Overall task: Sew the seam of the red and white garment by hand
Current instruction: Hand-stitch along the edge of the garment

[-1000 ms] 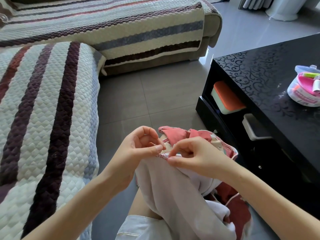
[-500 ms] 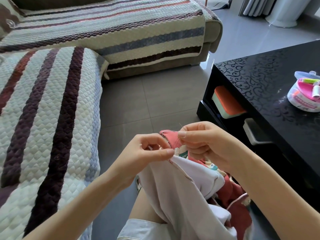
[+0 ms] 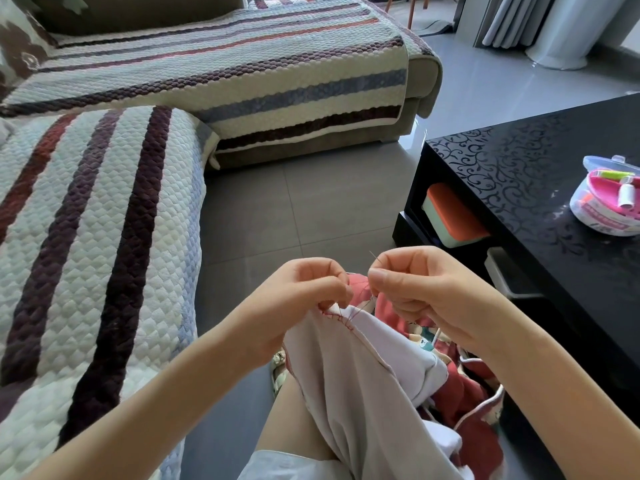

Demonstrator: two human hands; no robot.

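**Garment seam held up in two hands**

Garment (image 3: 349, 386) cloth, red and white, lies over the person's lap, and its top edge is lifted up between both hands. The left hand (image 3: 304, 292) has its fingers (image 3: 334, 284) curled tight, pinching the white edge right by the seam (image 3: 337, 318) with its red stitches. The right hand (image 3: 420, 289) is closed too, and its thumb and finger pinch a thin needle (image 3: 375, 258) whose tip pokes up past the knuckles. A red thread (image 3: 360, 308) runs down from that hand to the seam. The two hands are near each other but not touching.

On the left is a sofa (image 3: 104, 220) with a striped cover. On the right is a black table (image 3: 540, 188), and on it sits a small round sewing kit (image 3: 606, 216) with spools inside.
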